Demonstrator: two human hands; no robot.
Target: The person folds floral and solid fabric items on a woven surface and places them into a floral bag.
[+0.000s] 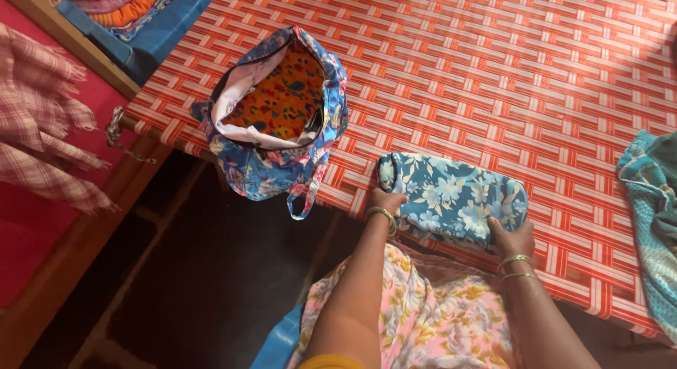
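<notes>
On the woven orange cot (493, 73) a blue flowered bag (278, 115) lies open-mouthed at the near edge, and just beside it rests a folded blue floral cloth (451, 200). Left hand (386, 200) grips one end, right hand (511, 236) clasps the other: looks like the folding is finished, and lifting it level toward the bag comes next.
</notes>
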